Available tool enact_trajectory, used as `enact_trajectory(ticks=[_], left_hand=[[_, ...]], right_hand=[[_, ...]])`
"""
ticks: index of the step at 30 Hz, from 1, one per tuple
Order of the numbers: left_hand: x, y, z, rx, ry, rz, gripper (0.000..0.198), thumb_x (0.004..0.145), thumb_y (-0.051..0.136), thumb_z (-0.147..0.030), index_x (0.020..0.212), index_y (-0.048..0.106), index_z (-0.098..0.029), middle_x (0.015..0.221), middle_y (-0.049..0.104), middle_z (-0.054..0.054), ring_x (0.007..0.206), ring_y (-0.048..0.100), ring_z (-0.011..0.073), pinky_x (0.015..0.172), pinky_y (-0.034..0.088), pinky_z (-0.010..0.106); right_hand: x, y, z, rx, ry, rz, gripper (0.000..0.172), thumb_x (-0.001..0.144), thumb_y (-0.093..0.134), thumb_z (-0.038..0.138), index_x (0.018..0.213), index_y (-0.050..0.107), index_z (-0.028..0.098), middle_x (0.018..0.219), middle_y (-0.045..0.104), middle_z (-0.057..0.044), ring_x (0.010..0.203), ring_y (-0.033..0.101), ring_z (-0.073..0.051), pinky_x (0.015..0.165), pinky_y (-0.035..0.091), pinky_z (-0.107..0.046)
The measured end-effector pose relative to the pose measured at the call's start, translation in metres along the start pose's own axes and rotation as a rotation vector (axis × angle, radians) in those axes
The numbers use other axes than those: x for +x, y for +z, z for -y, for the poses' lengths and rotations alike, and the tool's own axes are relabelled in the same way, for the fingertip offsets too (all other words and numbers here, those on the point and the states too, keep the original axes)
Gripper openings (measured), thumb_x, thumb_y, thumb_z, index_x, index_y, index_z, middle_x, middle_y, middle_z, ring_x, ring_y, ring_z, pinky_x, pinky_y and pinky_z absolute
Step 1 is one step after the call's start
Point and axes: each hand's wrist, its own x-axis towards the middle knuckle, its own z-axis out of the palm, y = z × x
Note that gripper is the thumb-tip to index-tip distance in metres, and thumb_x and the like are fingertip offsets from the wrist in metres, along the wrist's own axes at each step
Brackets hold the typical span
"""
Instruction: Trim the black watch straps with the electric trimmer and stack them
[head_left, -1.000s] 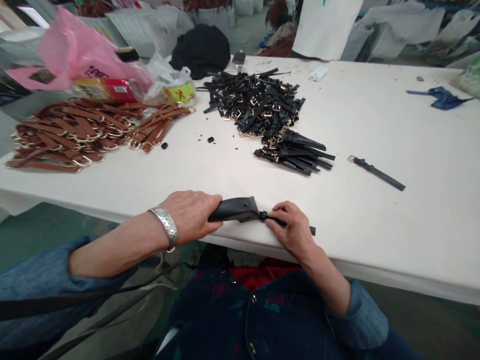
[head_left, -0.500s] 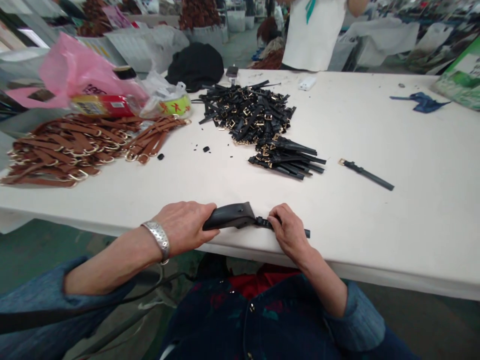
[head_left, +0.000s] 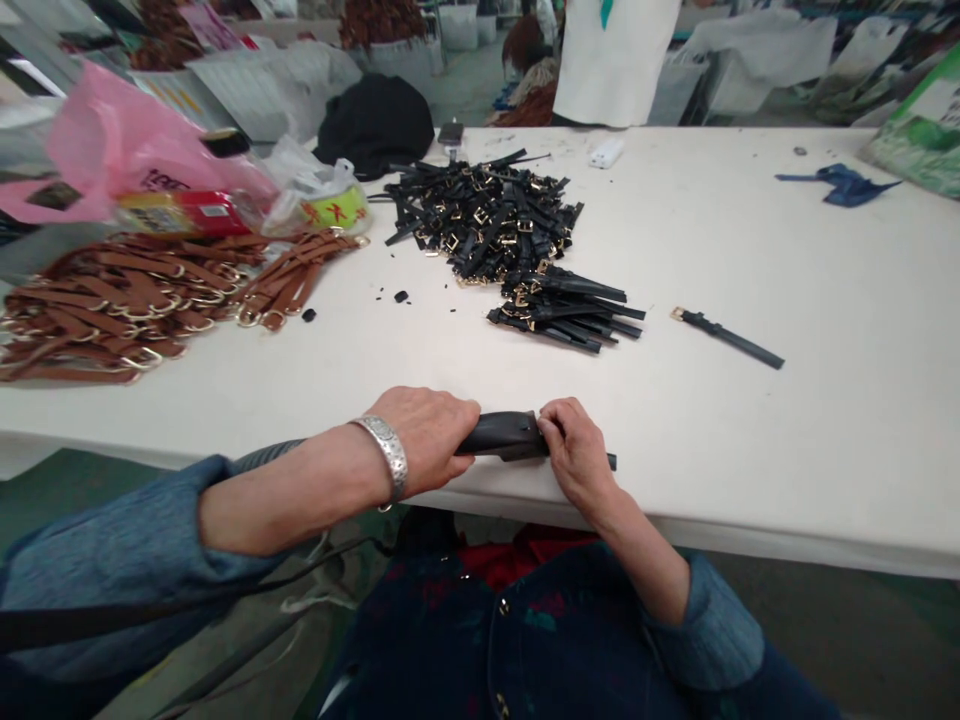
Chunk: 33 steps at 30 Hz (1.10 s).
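My left hand point(head_left: 424, 435), with a silver bracelet at the wrist, is wrapped round a black handheld tool point(head_left: 506, 433) with a broad front end. A ribbed grey hose or cable point(head_left: 270, 455) shows behind that wrist. My right hand point(head_left: 576, 450) pinches a short black strap point(head_left: 612, 462) against the tabletop near its front edge. The tool's front end meets the right fingertips and covers the strap's left part; only the right tip sticks out. Another black buckle strap point(head_left: 735, 338) lies alone to the right.
Beyond my hands lie a bundle of black straps point(head_left: 592, 312) and a larger heap of black buckle straps point(head_left: 487, 215). Brown straps point(head_left: 97, 300) with metal rings, a pink bag point(head_left: 142, 140) and a black cap point(head_left: 375, 125) are left. A blue cloth scrap point(head_left: 844, 185) lies far right.
My left hand has moved the tool rightward along the strap, up to my right fingertips. The strap's left part, visible before, is now covered. My right hand stays nearly in place.
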Motion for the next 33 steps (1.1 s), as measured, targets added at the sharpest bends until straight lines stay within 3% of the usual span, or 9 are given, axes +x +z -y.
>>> enact_trajectory(ticks=[5,13,22,29,33], left_hand=[[-0.001,0.002,0.0,-0.042,-0.035,0.0,0.032,0.075,0.048,-0.045,0.091,0.061,-0.021,0.081,0.07,0.011,0.078,0.066,0.0282,0.066,0.047,0.038],[-0.016,0.009,0.011,-0.036,-0.043,0.04,0.032,0.075,0.048,-0.045,0.093,0.06,-0.022,0.079,0.069,0.01,0.077,0.065,0.0291,0.067,0.046,0.039],[-0.001,0.007,-0.002,-0.019,-0.044,-0.015,0.031,0.076,0.047,-0.046,0.093,0.059,-0.022,0.08,0.069,0.01,0.078,0.065,0.0266,0.065,0.044,0.036],[-0.008,0.029,0.018,-0.162,-0.118,-0.035,0.04,0.077,0.042,-0.054,0.094,0.059,-0.022,0.078,0.069,0.008,0.072,0.064,0.0239,0.059,0.042,0.032],[-0.017,0.032,0.034,-0.14,-0.185,-0.038,0.043,0.077,0.04,-0.056,0.096,0.059,-0.022,0.078,0.069,0.009,0.073,0.065,0.0269,0.059,0.042,0.033]], right_hand=[[-0.006,-0.007,-0.002,-0.015,-0.012,-0.027,0.011,0.083,0.045,0.014,0.084,0.054,0.02,0.087,0.057,-0.005,0.082,0.053,-0.017,0.076,0.042,-0.031],[-0.013,-0.017,-0.007,-0.126,-0.158,0.171,0.017,0.08,0.054,0.016,0.092,0.065,0.019,0.095,0.061,-0.008,0.094,0.053,-0.021,0.086,0.044,-0.037],[-0.012,-0.017,-0.014,-0.094,-0.147,0.168,0.03,0.077,0.048,0.005,0.098,0.065,0.019,0.103,0.06,-0.009,0.1,0.054,-0.022,0.09,0.046,-0.039],[-0.015,-0.014,-0.014,-0.09,-0.15,0.128,0.024,0.077,0.051,0.01,0.095,0.066,0.015,0.103,0.06,-0.011,0.1,0.054,-0.022,0.092,0.046,-0.038],[-0.016,-0.013,-0.014,-0.077,-0.145,0.123,0.023,0.077,0.053,0.01,0.094,0.066,0.017,0.104,0.06,-0.01,0.1,0.055,-0.021,0.092,0.047,-0.039]])
